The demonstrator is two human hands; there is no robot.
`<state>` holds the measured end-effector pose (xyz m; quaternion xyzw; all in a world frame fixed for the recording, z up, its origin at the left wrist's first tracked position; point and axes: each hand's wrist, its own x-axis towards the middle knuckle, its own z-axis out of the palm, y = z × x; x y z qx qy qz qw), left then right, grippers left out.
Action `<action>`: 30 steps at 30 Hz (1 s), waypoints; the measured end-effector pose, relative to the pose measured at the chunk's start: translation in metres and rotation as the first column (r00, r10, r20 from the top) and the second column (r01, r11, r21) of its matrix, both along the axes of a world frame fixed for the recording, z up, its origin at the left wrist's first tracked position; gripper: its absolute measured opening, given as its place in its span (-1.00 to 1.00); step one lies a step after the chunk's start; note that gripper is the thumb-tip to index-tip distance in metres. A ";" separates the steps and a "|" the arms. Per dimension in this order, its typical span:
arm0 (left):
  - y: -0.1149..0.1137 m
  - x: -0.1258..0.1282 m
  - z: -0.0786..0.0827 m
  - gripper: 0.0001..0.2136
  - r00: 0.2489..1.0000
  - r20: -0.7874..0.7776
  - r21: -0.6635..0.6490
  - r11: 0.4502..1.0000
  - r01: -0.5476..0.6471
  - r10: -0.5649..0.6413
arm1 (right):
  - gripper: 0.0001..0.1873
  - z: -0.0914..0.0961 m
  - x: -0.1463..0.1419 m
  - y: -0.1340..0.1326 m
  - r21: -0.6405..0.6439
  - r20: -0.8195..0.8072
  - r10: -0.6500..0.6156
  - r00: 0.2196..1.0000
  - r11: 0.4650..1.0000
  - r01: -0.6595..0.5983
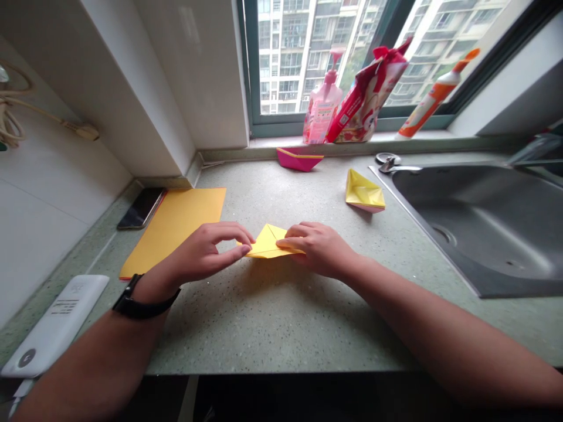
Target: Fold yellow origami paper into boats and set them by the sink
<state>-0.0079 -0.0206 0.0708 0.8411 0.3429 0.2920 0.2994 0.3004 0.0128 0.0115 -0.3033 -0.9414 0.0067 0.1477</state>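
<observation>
Two hands meet at lower centre of the frame, just right of an orange paper sheet (171,228). The left hand (202,255) pinches a folded yellow paper (268,245) between thumb and fingertips; the right hand (319,249), fingers curled, grips its other end above the speckled countertop (281,328). A yellow paper boat (364,192) sits further right.

Speckled grey-green stone countertop (281,334) carries: flat orange paper sheet (173,231), black smartphone (141,208), white power bank (55,324), magenta paper boat (299,159), yellow paper boat (365,191).
</observation>
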 end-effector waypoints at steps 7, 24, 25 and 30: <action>0.020 -0.010 -0.007 -0.75 0.621 0.594 -0.602 0.795 -0.080 0.512 | -0.75 0.014 0.005 -0.001 0.037 -0.357 -0.004 0.934 0.999 0.019; -0.013 0.078 -0.047 -0.40 0.815 -0.475 0.617 0.786 0.039 0.333 | -0.65 0.004 -0.014 0.011 -0.924 -0.302 -0.729 0.614 0.064 -0.378; -0.017 0.086 -0.050 -0.32 0.795 -0.515 0.576 0.816 0.044 0.320 | -0.69 0.005 -0.013 0.012 -0.933 -0.269 -0.717 0.643 0.027 -0.360; -0.034 0.107 -0.059 -0.47 0.677 -0.620 0.504 0.862 -0.044 0.397 | -0.87 0.011 0.001 0.020 -0.993 -0.121 -0.593 0.796 0.066 -0.102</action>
